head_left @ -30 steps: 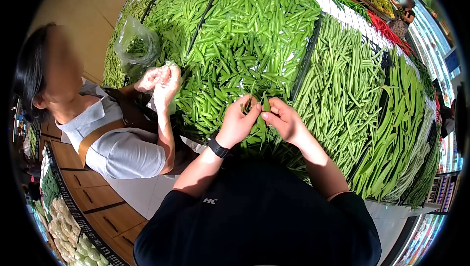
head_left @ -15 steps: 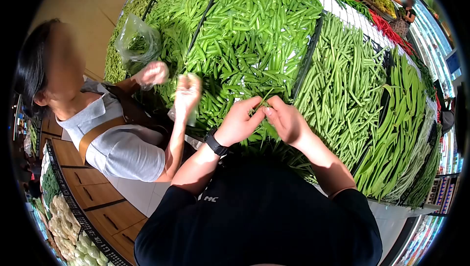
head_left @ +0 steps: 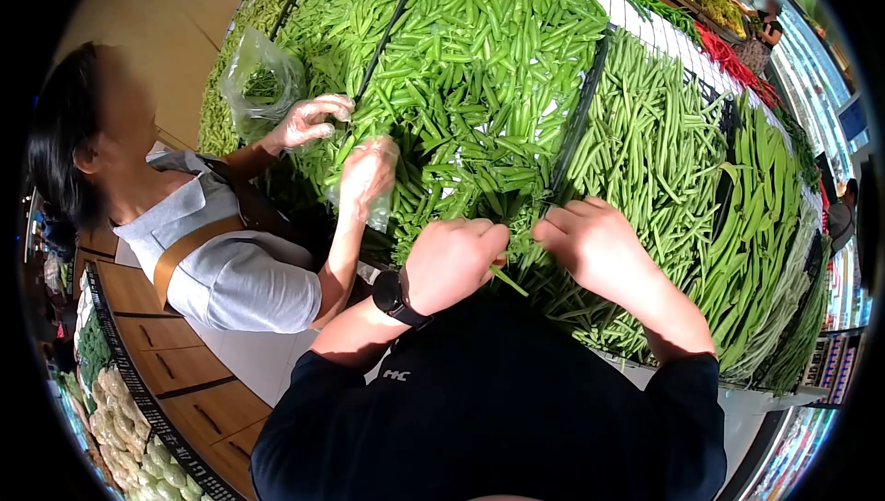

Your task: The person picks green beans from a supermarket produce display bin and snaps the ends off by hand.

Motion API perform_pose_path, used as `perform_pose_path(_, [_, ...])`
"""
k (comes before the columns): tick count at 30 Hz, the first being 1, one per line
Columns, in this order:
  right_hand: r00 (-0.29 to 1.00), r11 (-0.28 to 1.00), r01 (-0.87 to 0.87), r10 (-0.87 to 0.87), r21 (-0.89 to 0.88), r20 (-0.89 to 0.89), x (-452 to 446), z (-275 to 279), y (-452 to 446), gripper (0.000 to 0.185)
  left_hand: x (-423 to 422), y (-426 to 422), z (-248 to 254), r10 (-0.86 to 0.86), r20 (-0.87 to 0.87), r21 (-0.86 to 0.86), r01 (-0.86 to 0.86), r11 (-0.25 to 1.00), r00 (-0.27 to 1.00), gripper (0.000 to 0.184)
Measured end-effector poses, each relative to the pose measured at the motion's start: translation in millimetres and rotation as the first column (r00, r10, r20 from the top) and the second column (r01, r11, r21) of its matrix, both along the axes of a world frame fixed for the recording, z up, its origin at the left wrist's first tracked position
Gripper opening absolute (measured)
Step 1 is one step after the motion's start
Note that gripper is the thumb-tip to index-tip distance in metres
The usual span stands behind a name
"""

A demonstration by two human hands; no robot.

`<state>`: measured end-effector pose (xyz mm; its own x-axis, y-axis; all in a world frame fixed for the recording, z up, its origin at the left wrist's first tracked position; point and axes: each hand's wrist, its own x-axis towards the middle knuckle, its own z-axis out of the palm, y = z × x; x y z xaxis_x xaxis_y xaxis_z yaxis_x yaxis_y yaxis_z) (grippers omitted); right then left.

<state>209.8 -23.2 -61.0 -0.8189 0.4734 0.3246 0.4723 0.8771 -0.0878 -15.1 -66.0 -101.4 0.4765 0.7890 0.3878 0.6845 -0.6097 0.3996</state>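
Note:
My left hand (head_left: 454, 261), with a black watch at the wrist, is closed near the front of the display, and a thin green piece (head_left: 508, 282) sticks out below its fingers. To its right, a short gap away, my right hand (head_left: 590, 241) is closed with its fingertips pinched; anything between them is too small to make out. Snow pea pods (head_left: 498, 49) lie piled beyond both hands. Long green beans (head_left: 636, 141) fill the section beside my right hand, past a black divider (head_left: 579, 118).
At the left stands a person (head_left: 230, 271) in a grey shirt, both hands over the pods near a clear plastic bag (head_left: 261, 82). Flat broad beans (head_left: 751, 224) lie at the right. Wooden drawers (head_left: 175, 370) stand at the lower left.
My hands have moved apart and closer to my body, the left one turning palm-down. The other person's hands have moved right and down toward the pods.

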Motion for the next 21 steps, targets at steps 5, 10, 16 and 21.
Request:
perform_pose_path(5, [0.828, 0.829, 0.537, -0.553, 0.157, 0.089, 69.3, 20.9, 15.5, 0.008, -48.5, 14.4, -11.2, 0.263, 0.262, -0.153, -0.229, 0.961, 0.929, 0.014])
perform_pose_path(10, [0.842, 0.851, 0.097, -0.347, -0.517, -0.413, 30.3, -21.4, 5.8, 0.027, -3.4, 22.8, -8.7, 0.211, 0.639, -0.246, -0.063, 0.967, 0.74, 0.014])
perform_pose_path(16, [0.959, 0.776, 0.136, -0.26, -0.616, -0.115, -17.7, -30.1, -7.0, 0.032, 16.9, 21.9, -16.9, 0.214, 0.675, -0.409, 0.117, 0.905, 0.706, 0.008])
perform_pose_path(21, [0.851, 0.67, -0.066, -0.349, -0.739, -0.393, -27.3, -56.5, -8.0, 0.032, 13.6, 18.3, -18.3, 0.283, 0.701, -0.459, 0.111, 0.881, 0.655, 0.007])
